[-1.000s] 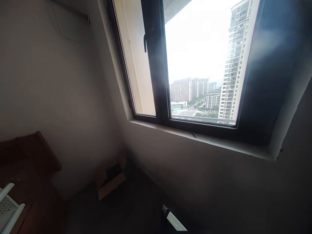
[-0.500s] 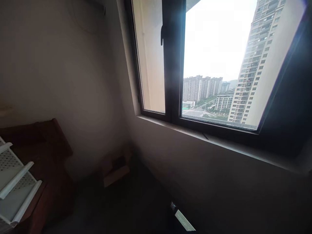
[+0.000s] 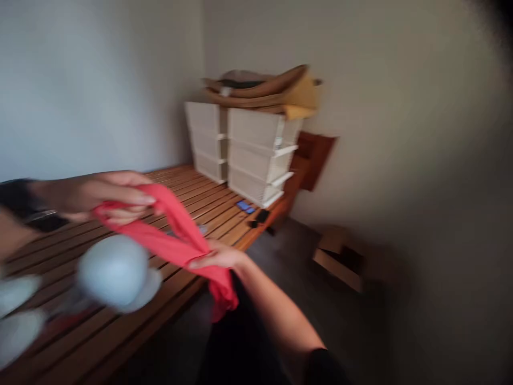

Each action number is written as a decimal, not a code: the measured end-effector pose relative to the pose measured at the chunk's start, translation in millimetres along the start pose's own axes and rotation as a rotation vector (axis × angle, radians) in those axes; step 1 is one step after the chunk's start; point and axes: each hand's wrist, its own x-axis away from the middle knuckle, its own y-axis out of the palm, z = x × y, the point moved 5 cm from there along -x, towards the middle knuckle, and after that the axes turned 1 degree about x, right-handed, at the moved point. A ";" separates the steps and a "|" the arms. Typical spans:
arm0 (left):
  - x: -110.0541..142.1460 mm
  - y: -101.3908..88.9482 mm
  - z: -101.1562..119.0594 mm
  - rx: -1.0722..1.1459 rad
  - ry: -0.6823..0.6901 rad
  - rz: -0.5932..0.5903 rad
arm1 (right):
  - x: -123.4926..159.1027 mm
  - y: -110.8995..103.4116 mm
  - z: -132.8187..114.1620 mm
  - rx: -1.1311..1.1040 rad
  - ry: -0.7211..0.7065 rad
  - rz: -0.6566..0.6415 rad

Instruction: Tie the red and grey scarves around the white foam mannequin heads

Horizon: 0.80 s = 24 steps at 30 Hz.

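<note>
A strip of red cloth is stretched between my two hands in a long loop, above the slatted wooden surface. My left hand, a dark band on its wrist, is closed around the loop's far left end. My right hand grips the cloth where its two sides come together, and a bunched end hangs below that hand. Beneath the cloth on the left sits a pale, rounded, bowl-like thing, smeared by motion. Pale round pieces lie farther left, too blurred to name.
White stacked storage units stand at the far end of the slatted wooden surface, with brown folded material on top. Near them lie a blue item and a small black one. An open cardboard box is on the floor.
My view has swung left from the window and dark corner to the slatted surface. Both hands and the red cloth are now in sight; neither showed before.
</note>
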 end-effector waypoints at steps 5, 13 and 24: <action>130.8 -54.0 -50.1 0.125 -0.480 0.507 | -44.3 32.9 69.5 -0.035 0.076 -0.371; 239.0 -121.8 -114.0 0.051 -0.545 0.989 | -132.7 -14.4 115.0 -0.229 0.283 -0.479; 314.8 -149.7 -307.6 -0.716 -0.981 1.073 | -280.3 32.7 251.7 -0.249 0.332 -0.107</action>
